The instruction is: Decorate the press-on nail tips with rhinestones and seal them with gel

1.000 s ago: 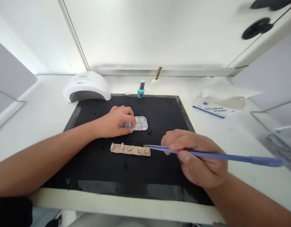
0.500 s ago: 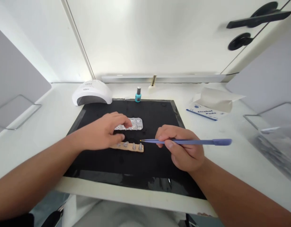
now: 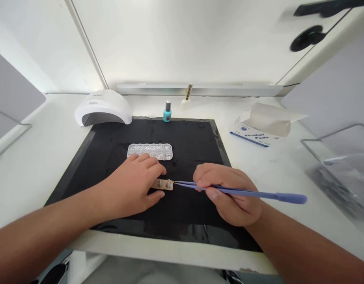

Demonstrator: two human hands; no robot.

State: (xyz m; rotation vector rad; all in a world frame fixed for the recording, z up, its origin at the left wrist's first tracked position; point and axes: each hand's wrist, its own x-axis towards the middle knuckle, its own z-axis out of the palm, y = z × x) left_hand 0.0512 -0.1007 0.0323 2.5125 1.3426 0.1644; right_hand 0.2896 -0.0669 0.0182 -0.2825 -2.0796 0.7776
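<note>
My left hand curves over a tan strip on the black mat, with its thumb on the near side and fingers on the far side. It holds the strip down; most of the strip is hidden under it. Small clear nail tips stand on the end that shows. My right hand grips blue-purple tweezers like a pen. Their points meet at the strip's right end, with a tiny yellowish speck there, too small to name. Beyond my left hand lies a clear compartment case of small shiny pieces.
Along the back stand a white nail lamp, a turquoise polish bottle and a pale bottle with a gold cap. An alcohol pads box stands right of the black mat. A clear bag is at far right.
My left hand has come back from over the case and down onto the strip. The tweezers' points, earlier above the strip's right end, are now at that end. The view has shifted slightly.
</note>
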